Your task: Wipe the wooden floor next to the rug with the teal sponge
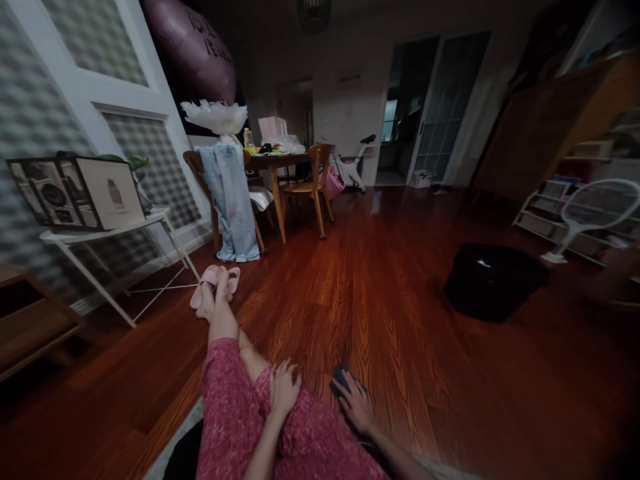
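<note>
My left hand (285, 388) rests on the knee of my pink patterned trousers (225, 400), its fingers spread a little and nothing in it. To the right, beside my thigh, my right hand (354, 400) lies over a small dark object (339, 377); its fingers are stretched out on top, and what the object is cannot be made out. My legs are crossed and extended forward, with pink slippers (204, 285) at my feet.
A black bin (495, 280) stands on the wooden floor (360, 287) at the right, near a white racket-shaped object (600, 207). At the left is a white side table (107, 230) bearing a box (117, 193). Jeans (230, 200) hang over a chair by the dining table (277, 160).
</note>
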A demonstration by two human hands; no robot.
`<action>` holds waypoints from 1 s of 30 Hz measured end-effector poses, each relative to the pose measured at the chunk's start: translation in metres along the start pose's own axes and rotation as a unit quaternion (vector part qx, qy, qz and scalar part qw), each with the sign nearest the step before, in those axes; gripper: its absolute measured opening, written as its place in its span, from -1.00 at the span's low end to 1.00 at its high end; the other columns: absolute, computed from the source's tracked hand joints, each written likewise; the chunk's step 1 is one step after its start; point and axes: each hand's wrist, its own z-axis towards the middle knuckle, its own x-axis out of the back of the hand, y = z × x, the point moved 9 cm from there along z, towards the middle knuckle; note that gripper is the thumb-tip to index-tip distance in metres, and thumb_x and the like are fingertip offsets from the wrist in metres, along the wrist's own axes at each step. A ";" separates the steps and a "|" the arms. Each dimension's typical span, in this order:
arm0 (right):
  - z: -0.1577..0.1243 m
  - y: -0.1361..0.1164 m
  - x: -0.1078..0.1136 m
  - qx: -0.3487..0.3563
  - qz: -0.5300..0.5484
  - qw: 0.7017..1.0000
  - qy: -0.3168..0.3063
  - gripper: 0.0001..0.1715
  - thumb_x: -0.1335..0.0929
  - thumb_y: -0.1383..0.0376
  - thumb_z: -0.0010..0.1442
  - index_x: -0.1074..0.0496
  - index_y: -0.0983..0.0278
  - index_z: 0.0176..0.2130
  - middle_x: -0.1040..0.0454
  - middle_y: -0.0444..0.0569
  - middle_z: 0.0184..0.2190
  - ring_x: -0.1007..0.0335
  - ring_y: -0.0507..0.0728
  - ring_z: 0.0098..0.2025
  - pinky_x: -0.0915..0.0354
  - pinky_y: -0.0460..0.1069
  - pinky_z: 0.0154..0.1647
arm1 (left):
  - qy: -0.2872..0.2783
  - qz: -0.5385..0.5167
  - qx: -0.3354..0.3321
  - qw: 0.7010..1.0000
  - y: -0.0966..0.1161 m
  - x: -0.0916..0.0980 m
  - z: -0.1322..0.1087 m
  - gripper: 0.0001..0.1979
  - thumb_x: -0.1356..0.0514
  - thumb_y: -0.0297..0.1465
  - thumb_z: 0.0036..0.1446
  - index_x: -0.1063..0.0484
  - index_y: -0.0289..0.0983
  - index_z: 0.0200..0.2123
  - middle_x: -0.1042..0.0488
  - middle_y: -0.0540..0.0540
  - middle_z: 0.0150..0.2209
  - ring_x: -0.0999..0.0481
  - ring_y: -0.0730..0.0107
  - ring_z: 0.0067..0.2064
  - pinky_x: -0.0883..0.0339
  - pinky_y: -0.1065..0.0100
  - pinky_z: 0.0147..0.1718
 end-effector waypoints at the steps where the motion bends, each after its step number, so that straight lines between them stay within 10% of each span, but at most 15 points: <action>1: 0.005 -0.016 -0.006 0.033 0.009 0.999 -0.029 -0.40 -0.14 0.12 0.34 -0.24 -0.06 0.32 -0.08 -0.08 0.44 0.09 0.18 0.46 0.07 0.29 0.42 | 0.003 -0.002 -0.001 1.000 0.000 -0.001 0.000 -0.59 -0.03 -0.39 0.27 -0.49 -0.23 0.11 -0.41 -0.19 0.26 -0.33 0.24 0.30 0.01 0.06 0.36; 6: 0.012 -0.017 0.005 0.101 0.023 0.991 -0.090 -0.38 -0.18 0.07 0.33 -0.23 -0.04 0.33 -0.06 -0.06 0.44 0.09 0.19 0.46 0.07 0.26 0.43 | 0.011 -0.012 -0.003 1.000 -0.002 -0.003 0.004 -0.58 -0.02 -0.36 0.26 -0.50 -0.20 0.11 -0.39 -0.18 0.27 -0.34 0.19 0.30 -0.02 -0.03 0.34; 13: -0.046 0.162 0.081 -0.153 -0.083 0.981 0.080 -0.36 -0.12 0.15 0.30 -0.33 0.08 0.29 -0.20 0.00 0.39 -0.08 0.21 0.41 -0.12 0.23 0.35 | 0.017 -0.026 -0.010 0.999 0.000 -0.001 0.003 -0.60 -0.03 -0.34 0.26 -0.52 -0.21 0.08 -0.43 -0.19 0.23 -0.36 0.21 0.27 -0.01 -0.01 0.34; 17: -0.090 0.209 0.089 -0.267 -0.117 0.949 0.124 -0.32 -0.06 0.13 0.29 -0.33 0.09 0.29 -0.22 0.00 0.37 -0.07 0.24 0.41 -0.14 0.27 0.32 | 0.021 -0.030 -0.011 0.999 0.001 0.001 0.002 -0.62 -0.05 -0.34 0.26 -0.53 -0.18 0.06 -0.44 -0.17 0.23 -0.37 0.23 0.26 0.00 -0.01 0.34; 20: -0.092 0.185 0.067 -0.237 -0.096 0.962 0.092 -0.32 -0.06 0.11 0.29 -0.31 0.03 0.29 -0.19 -0.04 0.38 -0.03 0.25 0.43 -0.07 0.32 0.36 | 0.019 -0.033 -0.009 0.999 0.001 0.002 0.001 -0.63 -0.06 -0.33 0.27 -0.52 -0.18 0.06 -0.43 -0.18 0.23 -0.36 0.20 0.27 0.02 -0.02 0.34; 30: -0.004 -0.018 -0.005 0.104 0.042 0.989 -0.099 -0.38 -0.14 0.00 0.35 -0.21 -0.05 0.34 -0.01 -0.06 0.45 0.16 0.20 0.48 0.16 0.30 0.44 | -0.002 -0.039 0.004 0.999 0.000 0.000 0.000 -0.60 -0.04 -0.36 0.25 -0.51 -0.21 0.09 -0.41 -0.18 0.26 -0.32 0.24 0.30 0.04 0.03 0.36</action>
